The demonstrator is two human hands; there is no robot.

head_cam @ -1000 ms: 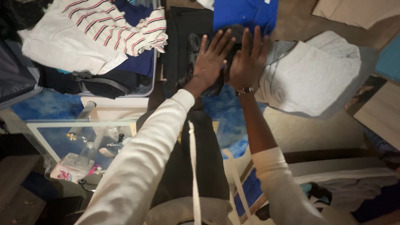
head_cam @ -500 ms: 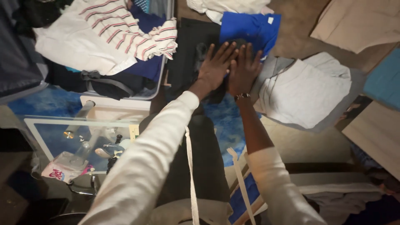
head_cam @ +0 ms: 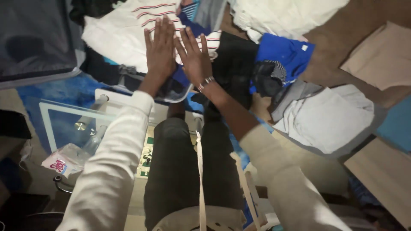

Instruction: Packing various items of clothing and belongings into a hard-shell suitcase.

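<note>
Both hands are flat and spread, fingers fanned wide, closed on nothing: the left hand and the right hand hover side by side over the white garment with red stripes, palms down, and I cannot tell whether they touch the cloth or float just above it. That striped garment lies on top of the heap in the open suitcase, at about twelve o'clock from the knees, spreading toward ten o'clock from the left fingertips, with nothing pinched between any fingers. The risk I see is the pile itself: it is loose and mounded, so a push from two flat palms could slide the top layer off toward the dark clothes underneath or over the case's edge. The glass table sits at eight o'clock, near the left sleeve, and a dragged elbow might knock the small bottles there. The blue shirt and grey folded piece lie well apart, at two o'clock.
</note>
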